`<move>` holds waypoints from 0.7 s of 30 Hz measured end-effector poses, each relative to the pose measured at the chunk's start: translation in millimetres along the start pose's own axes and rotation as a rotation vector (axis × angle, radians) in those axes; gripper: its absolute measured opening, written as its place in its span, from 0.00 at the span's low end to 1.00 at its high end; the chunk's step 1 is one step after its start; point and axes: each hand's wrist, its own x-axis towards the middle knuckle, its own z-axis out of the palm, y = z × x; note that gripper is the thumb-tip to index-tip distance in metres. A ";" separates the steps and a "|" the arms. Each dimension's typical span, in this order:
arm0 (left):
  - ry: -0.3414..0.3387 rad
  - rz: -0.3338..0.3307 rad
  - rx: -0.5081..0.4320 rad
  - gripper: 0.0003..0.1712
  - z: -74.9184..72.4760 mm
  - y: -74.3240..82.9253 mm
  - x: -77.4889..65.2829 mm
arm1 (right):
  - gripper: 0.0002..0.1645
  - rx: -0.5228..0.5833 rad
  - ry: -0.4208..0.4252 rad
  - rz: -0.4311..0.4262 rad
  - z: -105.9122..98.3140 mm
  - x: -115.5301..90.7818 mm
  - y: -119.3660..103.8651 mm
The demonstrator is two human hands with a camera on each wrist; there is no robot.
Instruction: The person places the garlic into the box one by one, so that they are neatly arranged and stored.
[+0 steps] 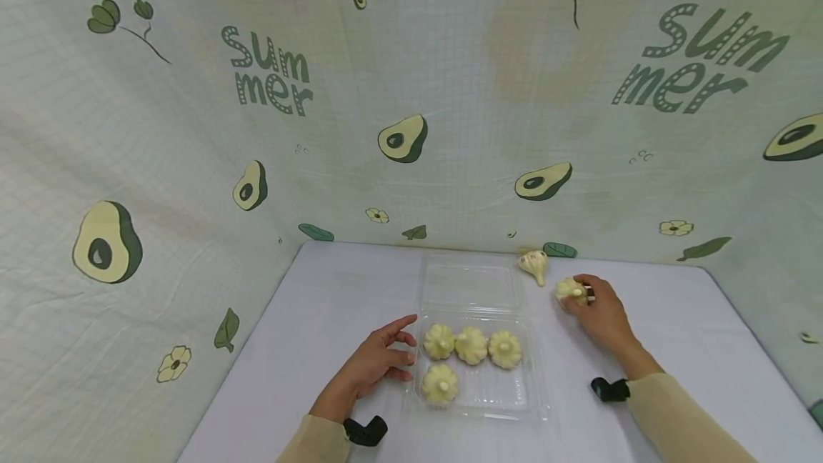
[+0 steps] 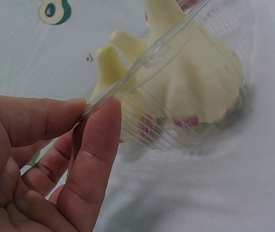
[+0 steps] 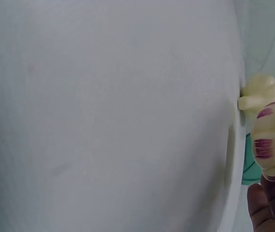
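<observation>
A clear plastic box (image 1: pixel 491 393) lies on the table with its hinged lid (image 1: pixel 472 284) folded back. Several pale garlic bulbs (image 1: pixel 471 346) sit inside: a row of 3 at the back and another at the front left. My left hand (image 1: pixel 379 357) is at the box's left side; in the left wrist view its thumb and finger pinch the box's rim (image 2: pixel 145 60). To the right of the lid, my right hand (image 1: pixel 603 316) holds a garlic bulb (image 1: pixel 569 290) between thumb and fingers. The right wrist view shows purple streaks on that held bulb (image 3: pixel 268 145).
Another garlic bulb (image 1: pixel 532 264) rests near the table's back edge, beside the lid. A white cloth covers the table (image 1: pixel 321 306). Hanging cloth (image 1: pixel 463 91) printed with avocados and lettering encloses the back and sides.
</observation>
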 end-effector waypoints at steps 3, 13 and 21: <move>0.002 0.001 -0.001 0.46 -0.1 -0.1 0.7 | 0.36 0.011 -0.001 -0.015 -0.1 -3.6 -4.3; 0.003 0.006 0.009 0.45 -0.3 0.3 2.1 | 0.36 0.030 0.017 -0.070 -0.7 -16.5 -21.1; 0.009 -0.004 0.016 0.45 0.1 2.2 1.3 | 0.35 0.036 0.023 -0.099 -2.9 -30.7 -41.3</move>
